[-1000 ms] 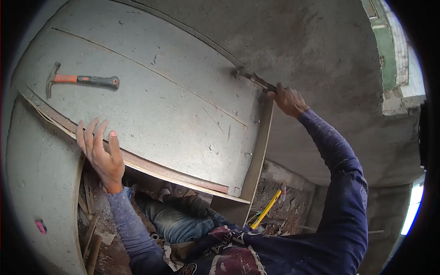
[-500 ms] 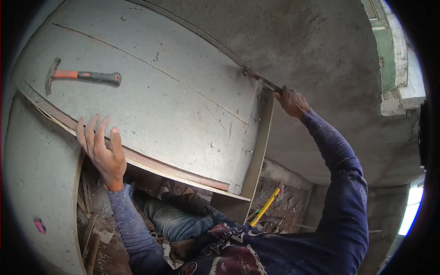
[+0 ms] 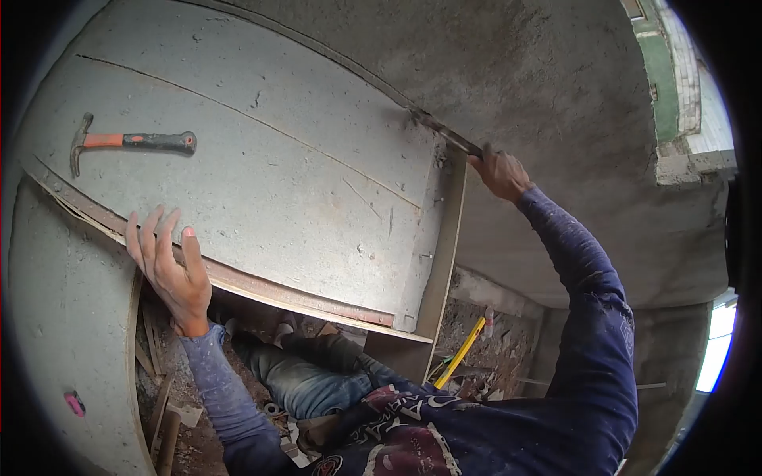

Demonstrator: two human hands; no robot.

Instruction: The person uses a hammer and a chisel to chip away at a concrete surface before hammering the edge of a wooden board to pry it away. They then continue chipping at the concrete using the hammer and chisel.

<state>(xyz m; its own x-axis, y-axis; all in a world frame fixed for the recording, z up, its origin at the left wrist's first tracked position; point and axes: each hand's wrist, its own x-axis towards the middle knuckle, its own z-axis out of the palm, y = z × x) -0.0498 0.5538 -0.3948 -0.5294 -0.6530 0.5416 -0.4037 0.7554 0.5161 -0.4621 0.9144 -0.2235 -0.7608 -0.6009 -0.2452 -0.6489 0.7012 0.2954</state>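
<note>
My right hand (image 3: 503,176) is wrapped round the dark handle of a hammer (image 3: 446,133), whose blurred head lies against the seam between the board surface and the rough wall. Fingers apart, my left hand (image 3: 173,270) rests on the reddish wooden strip (image 3: 278,295) along the board's near edge. Beyond it, a second hammer (image 3: 135,141) with an orange and black handle lies on the grey board (image 3: 302,214).
The rough cement wall (image 3: 540,95) rises at the back right. A yellow level (image 3: 460,353) leans below the board's right end. A pink object (image 3: 75,404) lies on the left panel. Nails stick out near the right edge. Wood pieces and rubble cover the floor.
The view has shifted slightly, so the board and the lying hammer appear a little further left. My right hand and its hammer also appear slightly left. My left hand stays on the strip.
</note>
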